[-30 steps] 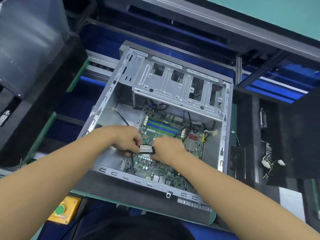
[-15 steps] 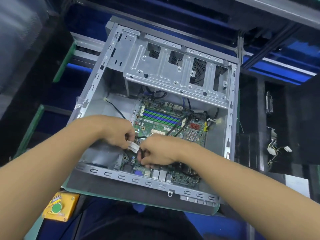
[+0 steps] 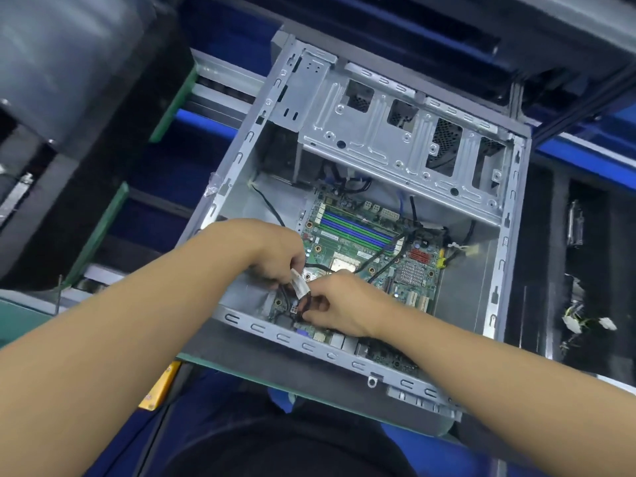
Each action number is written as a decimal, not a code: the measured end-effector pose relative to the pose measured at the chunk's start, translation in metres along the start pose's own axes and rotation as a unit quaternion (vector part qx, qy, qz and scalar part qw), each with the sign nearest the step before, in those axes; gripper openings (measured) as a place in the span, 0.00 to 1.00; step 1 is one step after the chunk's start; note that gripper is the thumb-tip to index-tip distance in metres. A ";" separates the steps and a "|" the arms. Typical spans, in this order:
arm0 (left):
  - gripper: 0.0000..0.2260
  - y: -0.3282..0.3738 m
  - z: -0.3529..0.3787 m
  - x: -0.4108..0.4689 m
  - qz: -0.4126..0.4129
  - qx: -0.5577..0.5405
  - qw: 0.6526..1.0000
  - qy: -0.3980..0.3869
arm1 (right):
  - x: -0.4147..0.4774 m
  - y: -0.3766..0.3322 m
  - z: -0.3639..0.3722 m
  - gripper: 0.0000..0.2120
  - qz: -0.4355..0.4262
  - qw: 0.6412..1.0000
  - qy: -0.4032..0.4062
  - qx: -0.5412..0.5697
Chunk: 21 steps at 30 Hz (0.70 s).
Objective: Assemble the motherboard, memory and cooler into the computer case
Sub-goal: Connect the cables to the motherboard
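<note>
A grey computer case (image 3: 495,270) lies open on its side. The green motherboard (image 3: 347,242) sits inside it, with blue and green memory slots (image 3: 358,230) near its far edge. Over the board's near left corner, my left hand (image 3: 275,256) holds a black cable with a white tag (image 3: 298,283). My right hand (image 3: 339,306) pinches the same cable's dark end just below the tag, close above a small white socket (image 3: 293,308). No cooler is visible on the board; the silver processor area (image 3: 340,265) shows bare.
The metal drive cage (image 3: 395,139) spans the case's far half. Loose black cables (image 3: 395,246) cross the board's middle. White connectors (image 3: 585,321) hang in a dark bay at the right. A yellow box (image 3: 160,390) sits at the bench's near left edge.
Both hands have moved with the tagged cable toward the board's near left corner. The tag has turned from lying flat to standing on end, and my view has shifted.
</note>
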<state>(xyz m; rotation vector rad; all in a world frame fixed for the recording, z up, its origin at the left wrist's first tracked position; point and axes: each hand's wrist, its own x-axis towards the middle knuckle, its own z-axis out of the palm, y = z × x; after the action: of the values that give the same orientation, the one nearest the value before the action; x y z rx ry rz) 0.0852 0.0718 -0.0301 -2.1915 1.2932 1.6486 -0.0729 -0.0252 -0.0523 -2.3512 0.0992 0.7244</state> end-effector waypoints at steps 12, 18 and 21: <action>0.10 0.001 0.002 0.003 0.013 -0.016 1.000 -0.003 | -0.004 -0.004 0.018 0.11 -0.033 0.997 0.069 -0.022; 0.09 0.002 0.000 0.004 0.021 0.010 1.000 0.005 | -0.006 -0.003 0.019 0.09 -0.052 0.995 0.082 -0.017; 0.09 0.001 0.001 0.004 0.019 0.029 0.999 0.010 | -0.005 -0.002 0.021 0.07 -0.055 0.995 0.077 -0.020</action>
<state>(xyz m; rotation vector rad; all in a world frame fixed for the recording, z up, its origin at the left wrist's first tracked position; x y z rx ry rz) 0.0840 0.0690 -0.0337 -2.1685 1.3799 1.5845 -0.0862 -0.0110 -0.0613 -2.4271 0.0221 0.4952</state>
